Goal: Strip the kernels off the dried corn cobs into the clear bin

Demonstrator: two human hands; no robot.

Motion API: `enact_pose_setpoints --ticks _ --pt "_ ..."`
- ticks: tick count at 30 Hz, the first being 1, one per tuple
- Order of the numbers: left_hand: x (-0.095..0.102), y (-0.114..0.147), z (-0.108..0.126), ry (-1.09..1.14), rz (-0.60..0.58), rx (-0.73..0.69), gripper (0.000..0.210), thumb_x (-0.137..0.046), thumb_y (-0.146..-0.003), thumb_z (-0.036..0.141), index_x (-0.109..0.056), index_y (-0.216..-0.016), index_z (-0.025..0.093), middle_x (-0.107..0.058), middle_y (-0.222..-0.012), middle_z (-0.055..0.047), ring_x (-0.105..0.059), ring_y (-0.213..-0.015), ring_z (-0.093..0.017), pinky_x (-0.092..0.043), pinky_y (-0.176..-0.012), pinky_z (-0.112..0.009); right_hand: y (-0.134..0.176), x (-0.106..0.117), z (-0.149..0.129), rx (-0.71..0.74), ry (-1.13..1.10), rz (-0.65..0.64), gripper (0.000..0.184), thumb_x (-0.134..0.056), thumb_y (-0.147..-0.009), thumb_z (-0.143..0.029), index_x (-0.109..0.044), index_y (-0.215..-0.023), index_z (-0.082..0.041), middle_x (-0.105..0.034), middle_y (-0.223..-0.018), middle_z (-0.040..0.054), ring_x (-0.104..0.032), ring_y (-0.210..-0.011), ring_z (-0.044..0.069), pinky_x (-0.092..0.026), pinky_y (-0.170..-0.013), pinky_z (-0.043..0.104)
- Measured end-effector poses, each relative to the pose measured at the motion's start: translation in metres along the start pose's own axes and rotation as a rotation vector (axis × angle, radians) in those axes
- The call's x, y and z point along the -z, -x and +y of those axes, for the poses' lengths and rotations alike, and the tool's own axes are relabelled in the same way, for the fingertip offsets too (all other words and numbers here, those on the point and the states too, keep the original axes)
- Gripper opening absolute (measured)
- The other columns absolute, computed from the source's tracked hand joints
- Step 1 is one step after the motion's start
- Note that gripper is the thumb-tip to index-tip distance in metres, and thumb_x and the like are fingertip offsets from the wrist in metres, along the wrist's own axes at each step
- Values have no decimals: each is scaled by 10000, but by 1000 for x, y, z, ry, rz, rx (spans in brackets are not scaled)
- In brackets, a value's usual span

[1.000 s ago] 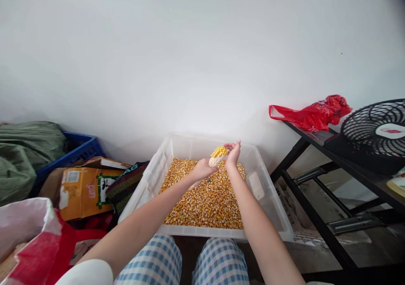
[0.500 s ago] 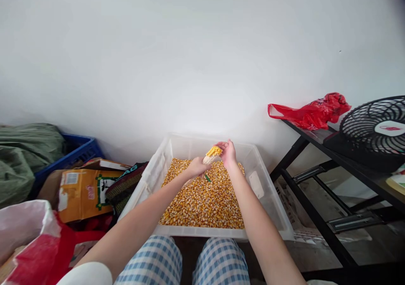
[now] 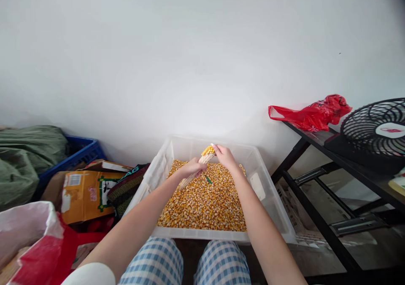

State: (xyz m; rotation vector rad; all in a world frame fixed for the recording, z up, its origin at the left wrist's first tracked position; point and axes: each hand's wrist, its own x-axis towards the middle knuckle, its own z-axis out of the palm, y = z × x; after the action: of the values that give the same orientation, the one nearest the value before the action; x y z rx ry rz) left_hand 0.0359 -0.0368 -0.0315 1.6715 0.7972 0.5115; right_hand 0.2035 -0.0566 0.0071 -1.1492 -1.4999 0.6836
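My left hand [image 3: 192, 167] is wrapped round the middle of a corn cob [image 3: 206, 158], which slants up to the right. Most of the cob that shows is bare and pale, and its lower end sticks out below my left hand. Yellow kernels still sit on its upper tip. There, my right hand [image 3: 224, 155] is closed, with thumb and fingers pressed against the kernels. Beneath both hands, loose corn kernels [image 3: 205, 205] lie heaped in a translucent plastic bin [image 3: 268, 200]. A small green object [image 3: 209, 179] rests on the heap.
To the right stands a black table [image 3: 357, 171] bearing a red plastic bag [image 3: 325, 113] and a black fan [image 3: 376, 127]. On the left are a blue crate [image 3: 85, 151], an orange cardboard box [image 3: 85, 196] and a red-and-white bag [image 3: 44, 251]. A white wall rises behind the bin.
My right hand has gone from loosely spread fingers to a grip on the cob's tip. The kernel patch looks smaller, and more bare cob shows below my left hand.
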Motion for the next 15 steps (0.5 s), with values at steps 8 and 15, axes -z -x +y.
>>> enact_pose_setpoints --ticks 8,15 --pt "5 4 4 -65 -30 31 50 -480 -598 185 -448 -573 156 -422 -374 44 -383 -315 -82 -295 -308 -190 7 4 -1 -50 23 -87 350 -481 -776 -458 -664 -840 -167 -646 -723 23 -579 -638 135 -474 -601 247" --pt "0 3 8 -214 -101 30 39 -484 -570 186 -465 -567 152 -436 -370 38 -396 -313 -92 -310 -309 -195 28 12 8 -95 -33 60 335 -501 -760 -469 -660 -781 -175 -656 -727 31 -576 -609 143 -461 -580 250"
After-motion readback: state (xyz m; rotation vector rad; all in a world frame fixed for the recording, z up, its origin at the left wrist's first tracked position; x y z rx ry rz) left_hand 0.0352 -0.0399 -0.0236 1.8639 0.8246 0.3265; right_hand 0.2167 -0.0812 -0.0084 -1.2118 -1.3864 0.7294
